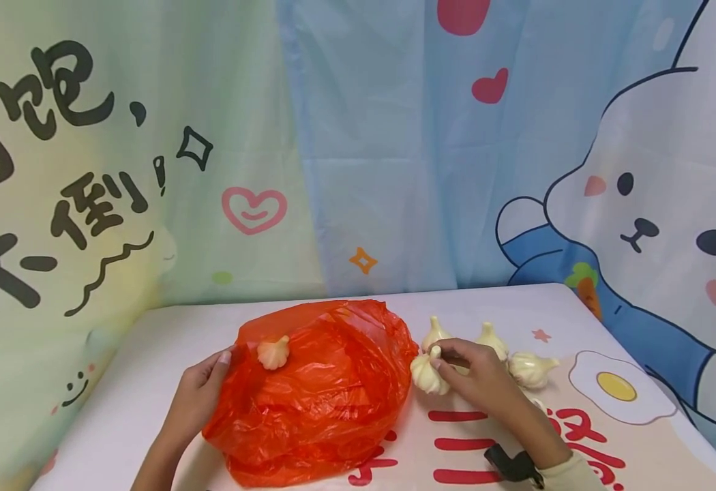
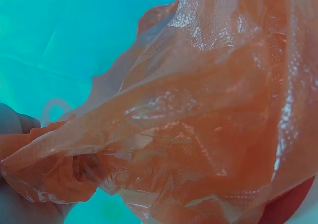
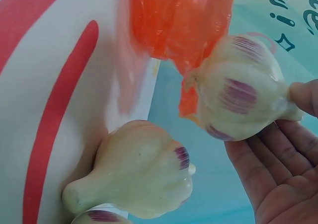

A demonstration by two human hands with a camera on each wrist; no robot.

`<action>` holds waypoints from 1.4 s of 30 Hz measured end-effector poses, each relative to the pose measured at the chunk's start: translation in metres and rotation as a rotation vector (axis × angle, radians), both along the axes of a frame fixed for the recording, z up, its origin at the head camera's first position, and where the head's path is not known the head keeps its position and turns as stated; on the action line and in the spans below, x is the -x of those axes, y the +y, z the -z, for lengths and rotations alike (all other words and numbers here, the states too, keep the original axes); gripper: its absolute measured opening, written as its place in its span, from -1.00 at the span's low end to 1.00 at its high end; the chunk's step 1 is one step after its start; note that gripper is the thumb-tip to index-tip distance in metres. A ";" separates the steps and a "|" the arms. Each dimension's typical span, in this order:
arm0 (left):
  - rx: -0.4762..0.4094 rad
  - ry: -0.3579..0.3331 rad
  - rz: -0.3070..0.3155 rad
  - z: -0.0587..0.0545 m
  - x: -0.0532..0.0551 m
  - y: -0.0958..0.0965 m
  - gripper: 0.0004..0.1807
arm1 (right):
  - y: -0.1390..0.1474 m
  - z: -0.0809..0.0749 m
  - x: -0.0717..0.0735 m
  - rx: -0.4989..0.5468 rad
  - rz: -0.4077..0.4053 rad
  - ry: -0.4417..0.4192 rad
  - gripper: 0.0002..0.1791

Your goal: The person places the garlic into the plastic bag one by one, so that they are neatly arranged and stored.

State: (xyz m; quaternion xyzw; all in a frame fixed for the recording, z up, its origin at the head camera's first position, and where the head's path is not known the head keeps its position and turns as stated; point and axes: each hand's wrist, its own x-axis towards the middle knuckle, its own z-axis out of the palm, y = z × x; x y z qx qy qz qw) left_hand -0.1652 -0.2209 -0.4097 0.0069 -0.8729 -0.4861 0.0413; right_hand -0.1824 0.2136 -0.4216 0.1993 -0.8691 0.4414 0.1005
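Note:
A crumpled red plastic bag (image 1: 321, 416) spreads over the middle of the table, its mouth facing the head camera. My left hand (image 1: 201, 389) pinches the bag's left rim between thumb and fingers; the left wrist view shows the gathered film (image 2: 54, 169) there. One garlic bulb (image 1: 273, 353) lies inside the bag at its left. My right hand (image 1: 471, 372) holds another garlic bulb (image 3: 241, 87) by its stem, just right of the bag's edge. Behind and right of that hand are more bulbs, among them one garlic bulb (image 1: 531, 369) lying on its side.
The white table (image 1: 192, 327) carries a printed mat with red lettering and a fried egg picture (image 1: 618, 387). A patterned curtain (image 1: 370, 136) hangs behind the table's far edge. A black strap device (image 1: 511, 465) sits on my right wrist.

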 end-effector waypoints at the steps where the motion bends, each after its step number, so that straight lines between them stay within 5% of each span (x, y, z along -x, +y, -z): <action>1: -0.001 -0.007 -0.003 0.000 -0.001 0.000 -0.40 | 0.000 -0.001 0.000 0.007 0.006 -0.005 -0.74; 17: -0.032 0.030 0.002 0.002 -0.003 0.000 -0.43 | -0.008 -0.009 0.004 0.048 0.047 0.023 -0.77; 26: -0.014 0.087 0.004 0.003 -0.004 -0.001 -0.46 | -0.023 -0.011 0.010 0.142 -0.021 0.075 -0.80; 42: -0.033 0.056 -0.001 0.001 -0.004 -0.002 -0.43 | -0.038 -0.010 0.017 0.171 0.011 -0.012 -0.76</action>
